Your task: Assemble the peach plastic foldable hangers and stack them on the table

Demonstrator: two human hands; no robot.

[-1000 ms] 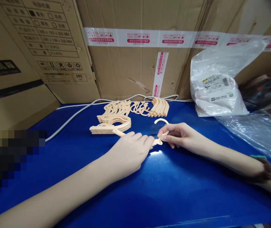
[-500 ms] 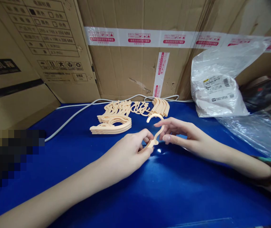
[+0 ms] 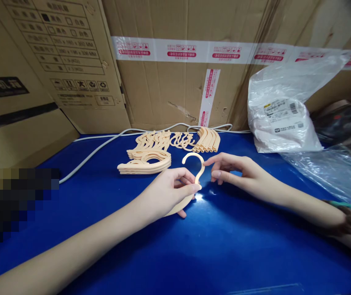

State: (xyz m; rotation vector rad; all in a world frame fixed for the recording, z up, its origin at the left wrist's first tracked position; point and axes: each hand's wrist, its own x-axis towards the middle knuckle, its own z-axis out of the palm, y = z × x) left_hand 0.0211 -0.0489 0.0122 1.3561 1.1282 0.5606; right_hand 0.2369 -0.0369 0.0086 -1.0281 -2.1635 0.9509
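Observation:
My left hand (image 3: 172, 186) is closed around a cream plastic hanger (image 3: 180, 205), its thumb and fingers gripping near the base of the hook. The hook (image 3: 200, 162) rises from between those fingers, curling over to the left. Most of the hanger's body is hidden by the palm. To the right of the hook, my right hand (image 3: 236, 170) has thumb and index finger apart and holds nothing. Its index fingertip meets the outer curve of the hook, or nearly so; I cannot tell which. Just behind my left hand lies a stack of cream hangers (image 3: 144, 167).
Behind the stack, several wavy cream parts (image 3: 153, 140), loose hooks (image 3: 183, 140) and curved arms (image 3: 207, 140) lie in groups on the blue table (image 3: 193, 258). A white cable (image 3: 92, 155) runs along cardboard boxes (image 3: 163, 90). A plastic bag (image 3: 282, 114) stands at right.
The hook has swung upright and slightly left. My right hand, whose fingers were around the hook, has come off it except perhaps the index fingertip. My left hand has turned, showing the hanger's body below.

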